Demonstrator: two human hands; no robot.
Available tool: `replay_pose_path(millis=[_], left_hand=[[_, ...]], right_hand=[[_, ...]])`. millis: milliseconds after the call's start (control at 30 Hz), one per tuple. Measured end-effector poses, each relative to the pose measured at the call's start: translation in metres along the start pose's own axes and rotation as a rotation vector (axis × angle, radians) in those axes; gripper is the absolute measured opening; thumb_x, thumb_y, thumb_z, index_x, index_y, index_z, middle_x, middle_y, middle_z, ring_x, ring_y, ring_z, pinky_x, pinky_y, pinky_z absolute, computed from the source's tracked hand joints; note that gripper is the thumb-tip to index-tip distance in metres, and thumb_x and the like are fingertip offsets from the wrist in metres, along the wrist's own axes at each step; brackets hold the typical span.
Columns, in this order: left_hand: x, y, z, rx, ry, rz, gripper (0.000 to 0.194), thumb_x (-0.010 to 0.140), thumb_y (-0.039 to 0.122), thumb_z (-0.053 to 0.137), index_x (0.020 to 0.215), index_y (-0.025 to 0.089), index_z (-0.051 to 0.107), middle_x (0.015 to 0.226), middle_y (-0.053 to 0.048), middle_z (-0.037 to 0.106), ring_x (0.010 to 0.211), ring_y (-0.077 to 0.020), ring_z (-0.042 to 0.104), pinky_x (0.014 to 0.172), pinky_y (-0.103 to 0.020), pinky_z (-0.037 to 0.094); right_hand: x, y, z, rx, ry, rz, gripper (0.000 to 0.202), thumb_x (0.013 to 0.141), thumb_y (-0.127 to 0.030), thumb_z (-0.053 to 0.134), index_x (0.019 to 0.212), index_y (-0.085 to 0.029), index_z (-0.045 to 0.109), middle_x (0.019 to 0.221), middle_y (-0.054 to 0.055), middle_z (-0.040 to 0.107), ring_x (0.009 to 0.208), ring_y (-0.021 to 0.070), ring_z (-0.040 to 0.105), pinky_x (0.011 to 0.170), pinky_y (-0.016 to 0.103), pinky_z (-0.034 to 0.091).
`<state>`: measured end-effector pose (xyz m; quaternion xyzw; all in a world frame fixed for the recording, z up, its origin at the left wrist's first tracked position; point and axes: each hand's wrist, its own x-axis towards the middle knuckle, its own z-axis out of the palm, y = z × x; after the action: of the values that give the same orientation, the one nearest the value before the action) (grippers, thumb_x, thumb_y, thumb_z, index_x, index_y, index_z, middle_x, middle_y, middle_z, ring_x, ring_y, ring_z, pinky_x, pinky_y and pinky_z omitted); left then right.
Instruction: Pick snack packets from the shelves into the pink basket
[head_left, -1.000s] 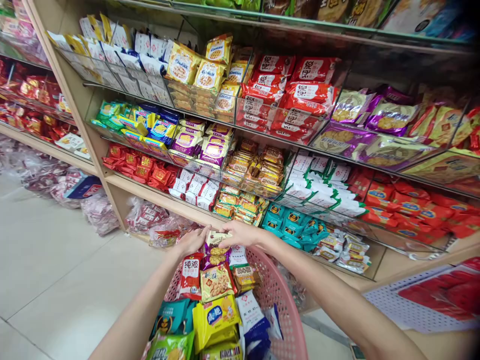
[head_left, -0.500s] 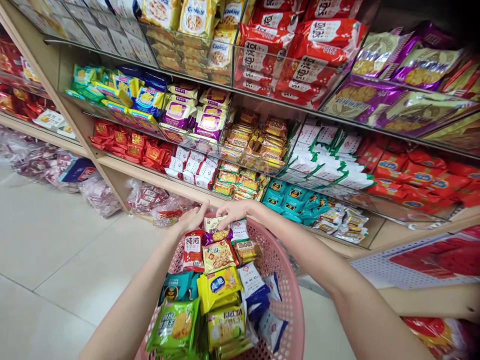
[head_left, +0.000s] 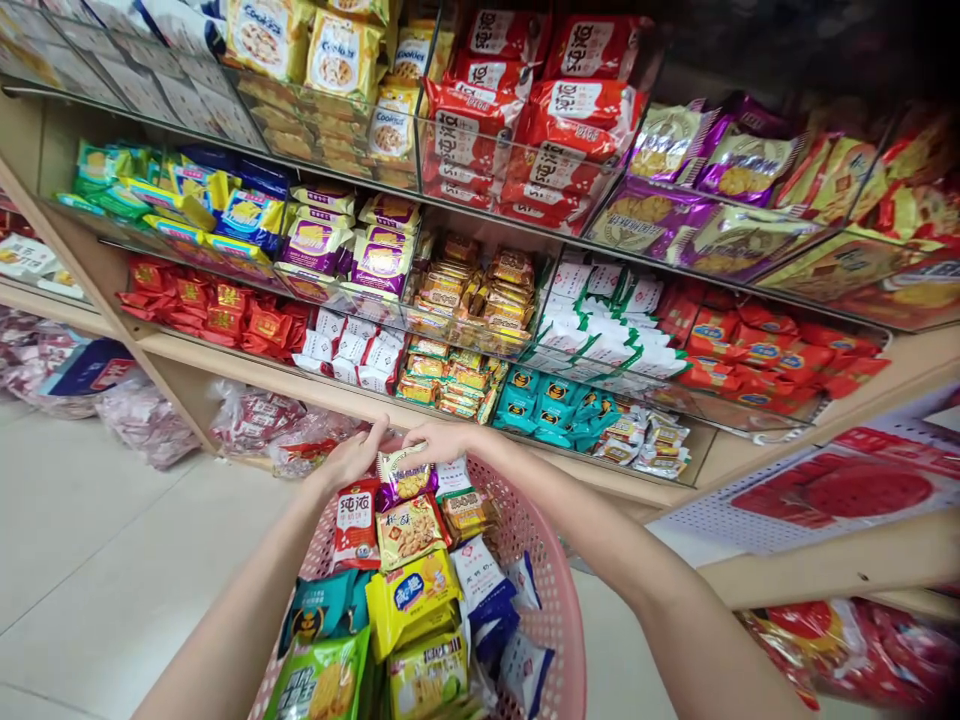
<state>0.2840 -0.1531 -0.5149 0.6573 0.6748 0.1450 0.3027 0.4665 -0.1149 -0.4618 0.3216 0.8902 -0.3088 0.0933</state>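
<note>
Purple packet (head_left: 409, 485) seemingly between both hands (head_left: 441, 440)

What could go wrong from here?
The right hand is at the purple packet; pushing hard might shift the adjacent red packet.
The blue-and-white packets lie at uneven angles along the side of the pink basket, so a jolt could slide them.
The left hand appears close to the wooden ledge; knuckles might knock it.

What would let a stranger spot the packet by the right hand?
In the pink perforated basket, go to the far end. There the right hand touches a cookie packet. Its purple lower half sets it apart from the red-and-white packet and green-and-white packet on either side.
</note>
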Motion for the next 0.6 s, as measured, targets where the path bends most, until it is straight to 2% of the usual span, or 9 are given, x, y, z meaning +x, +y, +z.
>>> replay_pose_path(millis=[133, 233, 367, 467, 600], left_hand=[[0.000, 0.002, -0.001, -0.028, -0.027, -0.022, 0.091, 0.077, 0.070, 0.005, 0.119, 0.011, 0.060, 0.123, -0.016, 0.056, 0.118, -0.0301, 0.049, 0.097, -0.037, 0.037], [-0.002, 0.007, -0.001, -0.034, -0.049, -0.058, 0.091, 0.077, 0.071, 0.003, 0.118, 0.012, 0.060, 0.127, -0.016, 0.054, 0.121, -0.0307, 0.046, 0.100, -0.039, 0.033], [-0.004, 0.009, 0.000, -0.033, -0.035, -0.078, 0.094, 0.076, 0.072, 0.002, 0.119, 0.011, 0.059, 0.128, -0.016, 0.052, 0.122, -0.0299, 0.045, 0.101, -0.038, 0.032], [-0.004, 0.007, 0.001, -0.032, -0.031, -0.068, 0.095, 0.076, 0.072, 0.001, 0.119, 0.011, 0.059, 0.127, -0.016, 0.053, 0.122, -0.0286, 0.046, 0.100, -0.037, 0.033], [-0.005, 0.005, 0.002, -0.033, -0.021, -0.031, 0.091, 0.078, 0.070, 0.002, 0.122, 0.010, 0.056, 0.129, -0.015, 0.051, 0.121, -0.0270, 0.046, 0.100, -0.034, 0.033]], right_hand=[[-0.005, -0.003, 0.005, -0.087, 0.045, 0.021, 0.044, 0.081, -0.053, 0.051, 0.107, -0.019, 0.062, 0.113, 0.007, 0.061, 0.098, 0.0207, 0.055, 0.078, 0.028, 0.040], [-0.009, -0.007, 0.011, -0.145, 0.147, 0.066, 0.045, 0.080, -0.053, 0.051, 0.112, -0.023, 0.058, 0.118, 0.007, 0.059, 0.106, 0.0244, 0.053, 0.083, 0.034, 0.039], [-0.012, -0.011, 0.017, -0.171, 0.245, 0.089, 0.039, 0.079, -0.049, 0.055, 0.105, -0.021, 0.056, 0.112, 0.006, 0.061, 0.103, 0.0244, 0.054, 0.084, 0.037, 0.037], [-0.016, -0.017, 0.019, -0.216, 0.235, 0.104, 0.035, 0.082, -0.049, 0.051, 0.099, -0.020, 0.057, 0.108, 0.007, 0.062, 0.102, 0.0250, 0.053, 0.083, 0.038, 0.036], [-0.021, -0.026, 0.021, -0.334, 0.257, 0.163, 0.042, 0.082, -0.054, 0.047, 0.102, -0.020, 0.060, 0.111, 0.012, 0.057, 0.110, 0.0291, 0.046, 0.087, 0.044, 0.034]])
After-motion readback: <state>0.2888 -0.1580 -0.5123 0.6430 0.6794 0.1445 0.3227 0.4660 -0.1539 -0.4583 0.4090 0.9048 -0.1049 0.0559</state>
